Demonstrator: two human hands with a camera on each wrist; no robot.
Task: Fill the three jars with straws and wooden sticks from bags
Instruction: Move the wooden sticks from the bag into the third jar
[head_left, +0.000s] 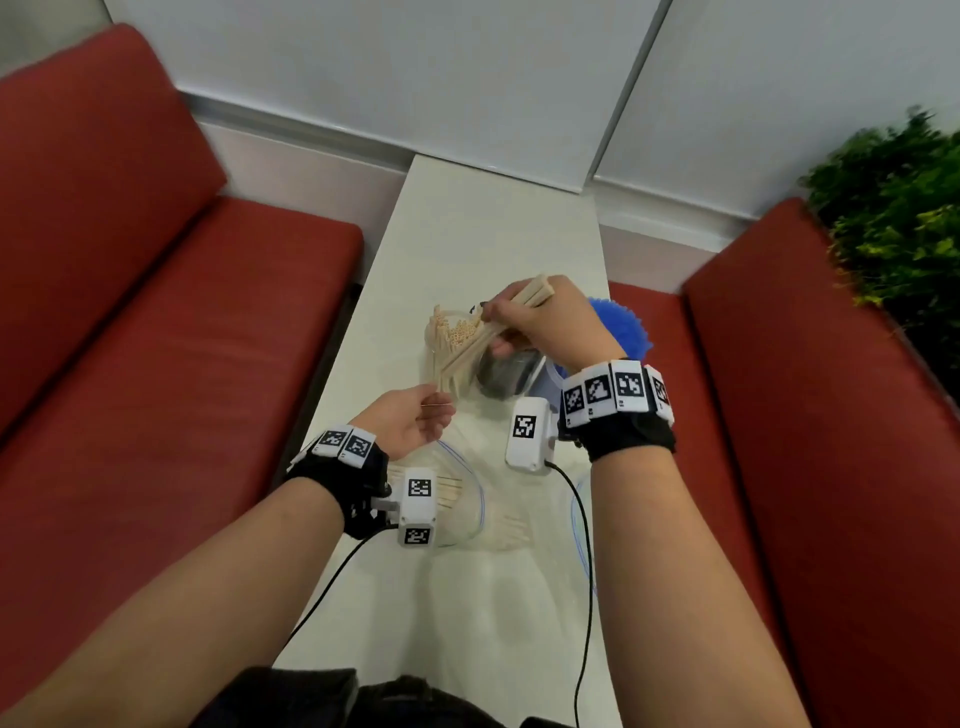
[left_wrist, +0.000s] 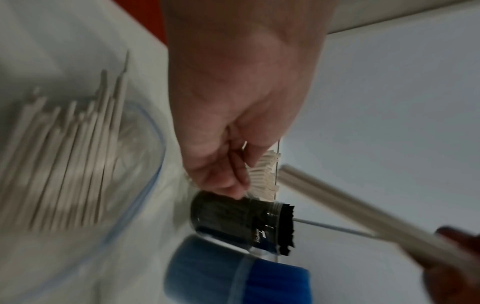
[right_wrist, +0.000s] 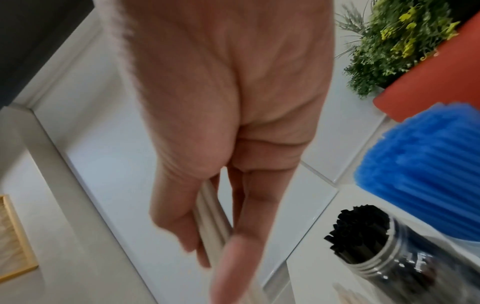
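Dim, even light; blurred wrist views

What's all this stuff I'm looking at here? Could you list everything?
Clear jar of pale wooden sticks: one, table centre.
Clear jar of black straws: one, right of it.
Jar of blue straws: one, far right.
Clear zip bag with blue seal: one, holding wooden sticks, near edge.
White table: one.
Red benches: two, either side.
Green plant: one, right.
Left hand: pinches one thin stick.
Right hand: grips pale stick bundle.
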